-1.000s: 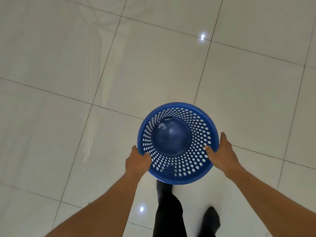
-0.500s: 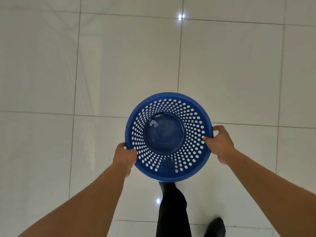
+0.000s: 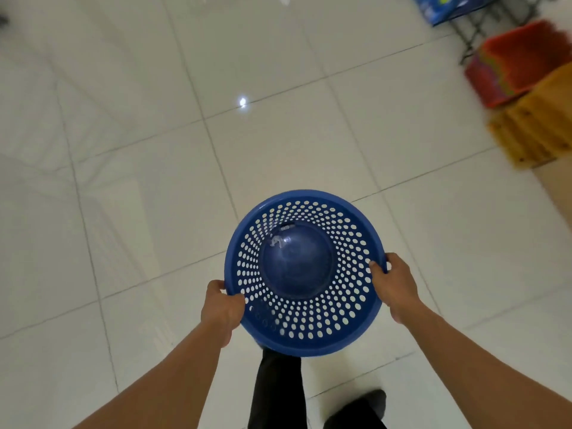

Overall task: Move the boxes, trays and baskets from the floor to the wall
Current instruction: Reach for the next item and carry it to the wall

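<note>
1. The glossy white tiled floor [image 3: 123,181] fills most of the view, crossed by thin grey grout lines and carrying a small bright reflection of a light.
2. A round blue plastic basket with a perforated wall [image 3: 305,323] is held in the air above the floor, in front of the person's body. Its open mouth faces up and its solid bottom shows in the middle.
3. At the right edge a blurred stack of yellow-orange plastic trays or baskets [image 3: 535,131] stands on the floor. I cannot tell which they are.
4. Just behind it, touching or nearly so, sits a blurred stack of red plastic containers [image 3: 517,66].
5. A dark trouser leg [image 3: 278,394] shows under the basket, with a dark shoe [image 3: 359,407] beside it.
6. The right hand [image 3: 397,289] grips the basket's right rim, with the thumb inside on the perforated wall and the fingers [image 3: 393,258] curled over the outer edge.
7. The left hand [image 3: 221,308] grips the opposite, near-left rim the same way, with the thumb inside and the fingers [image 3: 216,284] wrapped round the outside.
8. A small white scrap [image 3: 277,241] lies on the basket's bottom.
</note>
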